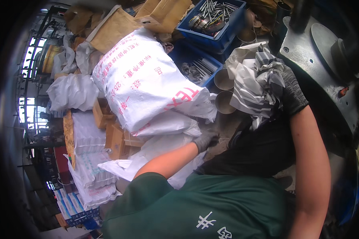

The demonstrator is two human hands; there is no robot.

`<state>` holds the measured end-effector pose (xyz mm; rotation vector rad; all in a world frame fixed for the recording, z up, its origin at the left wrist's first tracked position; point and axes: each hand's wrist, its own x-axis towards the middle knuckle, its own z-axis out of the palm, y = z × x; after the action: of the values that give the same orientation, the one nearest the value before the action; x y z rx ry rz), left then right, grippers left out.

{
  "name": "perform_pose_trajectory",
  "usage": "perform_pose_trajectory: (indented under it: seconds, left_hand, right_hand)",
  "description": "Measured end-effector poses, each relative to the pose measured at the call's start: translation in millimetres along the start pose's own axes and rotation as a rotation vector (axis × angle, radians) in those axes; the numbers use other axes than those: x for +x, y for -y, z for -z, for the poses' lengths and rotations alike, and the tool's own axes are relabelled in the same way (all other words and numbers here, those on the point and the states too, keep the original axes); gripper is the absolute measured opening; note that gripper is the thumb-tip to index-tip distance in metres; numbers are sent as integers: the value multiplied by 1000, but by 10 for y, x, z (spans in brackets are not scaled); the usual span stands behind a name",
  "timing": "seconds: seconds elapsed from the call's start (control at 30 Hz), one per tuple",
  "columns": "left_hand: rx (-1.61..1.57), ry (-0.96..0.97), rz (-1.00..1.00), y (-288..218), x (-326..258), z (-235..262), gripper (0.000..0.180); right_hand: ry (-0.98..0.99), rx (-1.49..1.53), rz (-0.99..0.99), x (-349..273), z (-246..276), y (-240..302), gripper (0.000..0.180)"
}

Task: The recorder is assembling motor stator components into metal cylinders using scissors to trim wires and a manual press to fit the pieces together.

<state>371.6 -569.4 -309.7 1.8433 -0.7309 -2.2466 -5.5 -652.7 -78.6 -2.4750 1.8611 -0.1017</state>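
My right hand (294,92), in a dark grey knitted glove, is closed on a crumpled bundle of white and grey striped sheet (249,89), paper or thin cloth. The bundle hangs above my dark-trousered leg, partly in front of the metal rings. My left hand (206,141), in a grey glove, is low beside the white plastic sacking (167,146). Its fingers point right and are too dark and blurred to make out. Just beyond it lies a big white woven sack (133,75) with red print.
Blue crates (227,28) with metal rods stand at the back. Metal rings (225,102) sit right of the sack. A heavy metal machine plate (303,47) rises at the right. Cardboard boxes (115,139) and wrapped white bundles (89,137) are stacked at the left.
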Motion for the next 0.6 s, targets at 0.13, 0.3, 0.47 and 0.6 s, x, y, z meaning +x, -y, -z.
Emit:
perform_pose_trajectory:
  seconds: [0.13,0.3,0.47,0.6]
  left_hand:
    - [-353,-195,281,1441,728,1046,22]
    - [445,-768,-549,1930,790,2163,25]
    - [1114,-1107,-725,323,-437,1099,47]
    - [1354,-484,-648,-31,-697,1470,51]
  right_hand:
    - [-243,1334,-424,13,-12,126,24]
    - [-355,807,-140,123,-277,2,21]
    - [-311,1506,-479,-82,-34,45,21]
    - [-371,1526,-528,31,-206,-14,19]
